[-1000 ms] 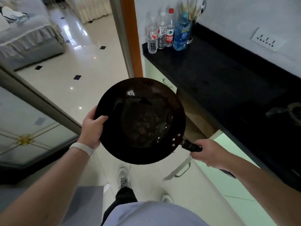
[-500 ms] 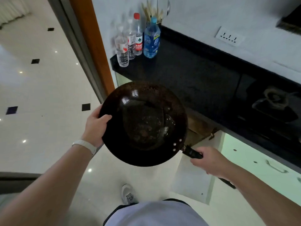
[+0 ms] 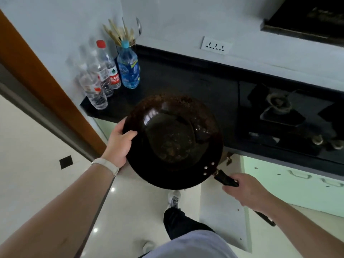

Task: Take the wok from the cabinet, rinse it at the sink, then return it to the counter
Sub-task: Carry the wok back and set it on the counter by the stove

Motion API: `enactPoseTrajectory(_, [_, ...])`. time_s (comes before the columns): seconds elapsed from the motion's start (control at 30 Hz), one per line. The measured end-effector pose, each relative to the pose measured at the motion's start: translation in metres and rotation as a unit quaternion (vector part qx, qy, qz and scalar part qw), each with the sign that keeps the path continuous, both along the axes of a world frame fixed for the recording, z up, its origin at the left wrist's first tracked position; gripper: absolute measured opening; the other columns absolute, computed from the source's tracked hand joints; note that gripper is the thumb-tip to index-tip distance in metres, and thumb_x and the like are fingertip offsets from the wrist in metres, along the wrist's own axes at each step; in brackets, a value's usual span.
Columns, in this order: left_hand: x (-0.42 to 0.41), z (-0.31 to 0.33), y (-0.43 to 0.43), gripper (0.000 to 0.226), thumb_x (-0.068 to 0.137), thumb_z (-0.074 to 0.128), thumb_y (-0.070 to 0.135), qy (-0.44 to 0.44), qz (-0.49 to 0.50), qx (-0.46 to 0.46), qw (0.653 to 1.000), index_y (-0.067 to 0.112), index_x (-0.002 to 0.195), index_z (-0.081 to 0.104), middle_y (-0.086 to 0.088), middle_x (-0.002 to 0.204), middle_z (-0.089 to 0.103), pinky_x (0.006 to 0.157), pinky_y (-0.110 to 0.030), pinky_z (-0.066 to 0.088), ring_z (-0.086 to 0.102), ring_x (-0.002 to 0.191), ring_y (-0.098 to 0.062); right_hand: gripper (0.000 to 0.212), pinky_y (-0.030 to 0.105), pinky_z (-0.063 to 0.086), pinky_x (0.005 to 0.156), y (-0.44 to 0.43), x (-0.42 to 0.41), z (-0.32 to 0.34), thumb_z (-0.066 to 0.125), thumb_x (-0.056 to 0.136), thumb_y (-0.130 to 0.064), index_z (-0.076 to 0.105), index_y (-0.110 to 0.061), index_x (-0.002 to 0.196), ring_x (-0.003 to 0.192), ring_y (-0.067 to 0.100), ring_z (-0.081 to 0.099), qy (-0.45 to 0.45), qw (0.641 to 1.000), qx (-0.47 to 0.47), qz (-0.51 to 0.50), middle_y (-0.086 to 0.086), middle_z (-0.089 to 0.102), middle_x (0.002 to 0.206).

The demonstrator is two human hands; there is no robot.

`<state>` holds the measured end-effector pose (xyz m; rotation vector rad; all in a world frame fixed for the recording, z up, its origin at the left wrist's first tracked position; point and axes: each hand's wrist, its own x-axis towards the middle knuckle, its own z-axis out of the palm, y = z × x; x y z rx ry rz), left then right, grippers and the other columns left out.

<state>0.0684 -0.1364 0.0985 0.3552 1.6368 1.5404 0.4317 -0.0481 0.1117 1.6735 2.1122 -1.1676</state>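
- Four plastic bottles (image 3: 108,77) stand in a group left of the gas stove (image 3: 286,116).
- A cup of utensils (image 3: 122,34) is just behind the bottles.
- A wall socket (image 3: 216,46) is above the stove, to its left.

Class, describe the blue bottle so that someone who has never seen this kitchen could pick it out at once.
Find the black counter under the white wall. At its far left corner, by the orange door frame, stands a cluster of plastic bottles. The blue bottle is nearest the utensil holder; its neighbours are clear, while it alone is tinted blue with a light blue cap.
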Motion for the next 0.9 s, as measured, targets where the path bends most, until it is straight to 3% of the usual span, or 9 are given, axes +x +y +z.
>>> enactPoseTrajectory(0.17, [-0.025,-0.010,0.074,0.058,0.085,0.057,0.002,0.030,-0.026,-0.029,0.999,0.039,0.129,0.066,0.003,0.124,0.072,0.104,-0.048,0.050,0.066,0.117,-0.021,0.015,0.019,0.037,0.038,0.057,-0.022,-0.011,0.070,0.089,-0.026,0.062,-0.020,0.077,0.034,0.005,0.046,0.009,1.000,-0.006,-0.022,-0.002,0.053,0.054])
enactPoseTrajectory(0.3, [-0.040,-0.010,0.143,0.058,0.086,0.057,0.003,0.045,-0.061,-0.053,0.996,0.036,0.133,0.063,0.001,0.125,0.071,0.104,-0.050,0.050,0.066,0.116,-0.022,0.010,0.023,0.036,0.040,0.114,-0.035,-0.016,0.072,0.085,-0.022,0.068,-0.019,0.077,0.035,0.009,0.044,0.007,0.998,-0.027,-0.057,-0.007,0.047,0.043])
enactPoseTrajectory(0.4, [-0.051,-0.015,0.193,0.058,0.086,0.059,0.007,0.049,-0.079,-0.071,0.993,0.037,0.135,0.060,0.000,0.126,0.069,0.104,-0.051,0.049,0.064,0.117,-0.024,0.020,0.027,0.040,0.043,0.156,-0.043,-0.020,0.072,0.085,-0.024,0.065,-0.010,0.073,0.039,0.012,0.049,0.014,0.998,-0.032,-0.060,-0.003,0.051,0.048])
enactPoseTrajectory(0.5, [-0.054,-0.021,0.234,0.055,0.089,0.058,0.007,0.057,-0.101,-0.086,0.990,0.037,0.135,0.059,-0.001,0.125,0.069,0.098,-0.046,0.052,0.065,0.116,-0.024,0.018,0.026,0.042,0.044,0.188,-0.046,-0.021,0.072,0.086,-0.026,0.067,-0.011,0.076,0.041,0.011,0.053,0.011,0.997,-0.033,-0.066,0.000,0.059,0.053])
enactPoseTrajectory(0.73, [-0.061,-0.030,0.310,0.052,0.092,0.058,0.008,0.064,-0.172,-0.099,0.978,0.033,0.137,0.059,0.000,0.127,0.067,0.102,-0.048,0.050,0.063,0.116,-0.021,0.022,0.025,0.043,0.044,0.220,-0.050,-0.022,0.072,0.088,-0.025,0.063,-0.019,0.069,0.040,0.010,0.055,-0.005,0.992,-0.043,-0.116,-0.001,0.057,0.049])
enactPoseTrajectory(0.9, [-0.068,-0.038,0.356,0.052,0.095,0.057,0.007,0.066,-0.231,-0.104,0.965,0.033,0.140,0.056,0.001,0.128,0.065,0.102,-0.048,0.050,0.062,0.117,-0.020,0.017,0.027,0.044,0.047,0.227,-0.062,-0.023,0.072,0.087,-0.028,0.067,-0.017,0.075,0.044,0.013,0.057,-0.024,0.984,-0.041,-0.171,-0.001,0.059,0.054])
